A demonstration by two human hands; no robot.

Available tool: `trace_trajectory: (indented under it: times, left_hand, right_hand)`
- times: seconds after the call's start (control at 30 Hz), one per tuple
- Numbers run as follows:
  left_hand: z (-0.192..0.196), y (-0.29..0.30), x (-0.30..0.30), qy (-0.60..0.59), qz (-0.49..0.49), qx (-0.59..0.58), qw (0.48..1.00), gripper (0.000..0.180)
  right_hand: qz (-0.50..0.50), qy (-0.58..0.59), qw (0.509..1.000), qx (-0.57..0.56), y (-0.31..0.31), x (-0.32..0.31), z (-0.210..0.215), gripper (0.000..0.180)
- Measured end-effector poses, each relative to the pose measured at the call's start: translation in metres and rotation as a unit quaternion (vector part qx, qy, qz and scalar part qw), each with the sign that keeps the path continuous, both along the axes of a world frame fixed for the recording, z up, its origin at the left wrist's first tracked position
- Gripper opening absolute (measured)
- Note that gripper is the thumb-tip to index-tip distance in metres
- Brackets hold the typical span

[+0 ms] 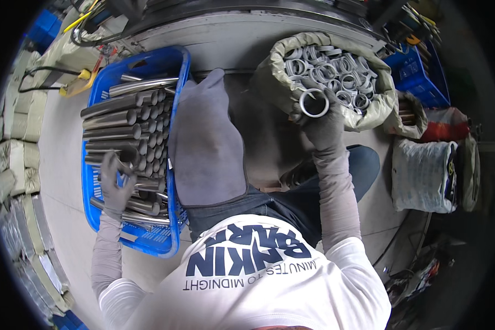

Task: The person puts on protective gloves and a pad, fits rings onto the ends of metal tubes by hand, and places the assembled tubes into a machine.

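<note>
My right hand (323, 127), in a grey glove, is closed on a metal ring (303, 106) at the near edge of a sack (363, 122). The ring's round opening faces up. Many similar pale metal rings (325, 72) fill the sack. On the left, my gloved left hand (117, 190) is over a blue plastic basket (174, 231), its thumb and fingers apart. It is close to the metal tubes (113, 133) stacked lengthwise there, and I cannot tell whether its fingertips touch one. The tubes' round ends point mostly to the right.
A grey cloth (206, 143) covers my left leg, beside the basket. Right of the sack are a blue crate (423, 77), a smaller bag of tubes (410, 118) and a white wrapped bundle (423, 175). A yellow-handled tool (80, 82) lies beyond the basket; stacked packages line the far left.
</note>
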State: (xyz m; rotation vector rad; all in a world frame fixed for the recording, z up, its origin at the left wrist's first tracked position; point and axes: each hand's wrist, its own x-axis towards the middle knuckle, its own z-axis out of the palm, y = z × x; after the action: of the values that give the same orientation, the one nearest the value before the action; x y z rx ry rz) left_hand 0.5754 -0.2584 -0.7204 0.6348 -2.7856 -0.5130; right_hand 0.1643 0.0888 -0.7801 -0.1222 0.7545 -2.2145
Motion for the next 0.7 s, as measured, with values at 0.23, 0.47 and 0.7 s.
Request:
trace_trajectory:
  times: [0.23,0.47,0.7]
  left_hand:
    - [0.048,0.092,-0.189,0.122,-0.258,-0.050,0.957,0.060]
    - [0.003,0.123,-0.246,0.008,-0.264,-0.041,0.964,0.066]
    - [0.002,0.122,-0.251,0.001,-0.278,-0.040,0.960,0.069]
  right_hand:
    - [0.030,0.033,0.996,0.074,-0.025,0.020,0.001,0.054]
    - [-0.174,0.546,0.748,0.337,-0.038,0.042,-0.003,0.026]
    - [-0.188,0.467,0.811,0.299,-0.046,0.046,-0.010,0.026]
